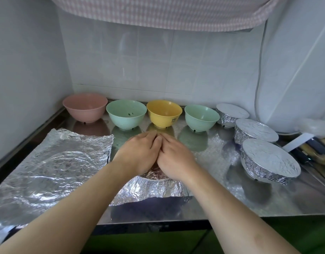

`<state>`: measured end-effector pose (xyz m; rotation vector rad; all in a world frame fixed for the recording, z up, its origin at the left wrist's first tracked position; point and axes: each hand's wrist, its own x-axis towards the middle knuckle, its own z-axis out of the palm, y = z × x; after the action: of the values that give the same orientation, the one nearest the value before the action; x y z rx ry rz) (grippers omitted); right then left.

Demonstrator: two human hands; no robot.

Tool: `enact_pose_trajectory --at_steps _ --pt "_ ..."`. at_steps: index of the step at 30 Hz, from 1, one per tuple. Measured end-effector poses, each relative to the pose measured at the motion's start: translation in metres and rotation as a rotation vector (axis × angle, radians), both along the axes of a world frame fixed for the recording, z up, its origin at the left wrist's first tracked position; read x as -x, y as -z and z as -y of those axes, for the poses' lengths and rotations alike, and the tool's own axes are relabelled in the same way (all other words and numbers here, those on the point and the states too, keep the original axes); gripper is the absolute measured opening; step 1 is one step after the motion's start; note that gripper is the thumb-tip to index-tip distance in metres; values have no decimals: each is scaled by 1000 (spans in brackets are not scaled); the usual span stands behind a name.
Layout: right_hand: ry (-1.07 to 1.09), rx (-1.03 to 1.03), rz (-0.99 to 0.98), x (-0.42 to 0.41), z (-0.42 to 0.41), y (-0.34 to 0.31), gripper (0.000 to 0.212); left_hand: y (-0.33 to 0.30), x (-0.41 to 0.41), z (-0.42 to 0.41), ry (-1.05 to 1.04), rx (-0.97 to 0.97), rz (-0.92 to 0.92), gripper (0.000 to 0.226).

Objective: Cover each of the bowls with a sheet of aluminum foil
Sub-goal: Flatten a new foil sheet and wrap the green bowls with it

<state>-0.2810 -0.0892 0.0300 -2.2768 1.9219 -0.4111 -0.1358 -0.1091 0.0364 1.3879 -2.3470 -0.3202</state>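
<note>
Foil sheet [53, 167]: crinkled, shiny metal. Countertop [222, 202]: polished metal, bowls mirrored in it. Pink bowl [85, 107], yellow bowl [164, 113]: smooth matt plastic. Wall tiles [158, 61]: glossy. Checked cloth [167, 11] is hung overhead.

Counter [222, 202]: shiny metal, reflections are carried across its surface; it lies beneath and all round the grip.
Wall tiles [158, 61]: pale, set behind the counter, beyond the grip.
Checked cloth [167, 13]: pink and white, hung overhead, above and beyond the grip.
Cable [258, 74]: pale, run down the wall, far right of the grip.
Utensils [315, 149]: dark handles, partly cut off, laid at the right edge; the kind cannot be told.
</note>
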Motion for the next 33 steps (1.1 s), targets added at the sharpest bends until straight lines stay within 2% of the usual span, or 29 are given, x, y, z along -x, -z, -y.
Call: enact_pose_trajectory --at_steps 3,5,7,9,11,14,16,21,26,30,33 --pt "123 0 172 5 -6 -11 49 0 2 6 22 60 109 66" --pt "185 34 232 8 -16 -12 44 -2 4 5 -13 89 76 63" --pt "183 26 202 5 -25 -3 45 -3 6 4 -64 40 -3 49" --pt "212 21 291 -1 -32 2 48 -4 8 2 -104 -20 -87 39" --pt "188 69 298 -1 -28 12 49 -10 7 -3 -168 -70 -192 33" --pt "210 85 368 1 -29 3 65 -15 3 -16 -309 -82 -530 24" --pt "232 106 419 4 -30 3 65 -10 1 -26 -358 -50 -667 31" --pt "210 -24 435 6 -32 -3 49 10 3 -40 -402 -48 -694 45" --pt "283 15 674 4 -45 -1 55 7 1 -38 -402 -70 -687 43" --pt "298 48 629 3 -53 6 51 13 -1 -31 -343 -77 -599 43" --pt "266 58 451 7 -45 -3 58 19 -5 -29 -269 61 -365 32"
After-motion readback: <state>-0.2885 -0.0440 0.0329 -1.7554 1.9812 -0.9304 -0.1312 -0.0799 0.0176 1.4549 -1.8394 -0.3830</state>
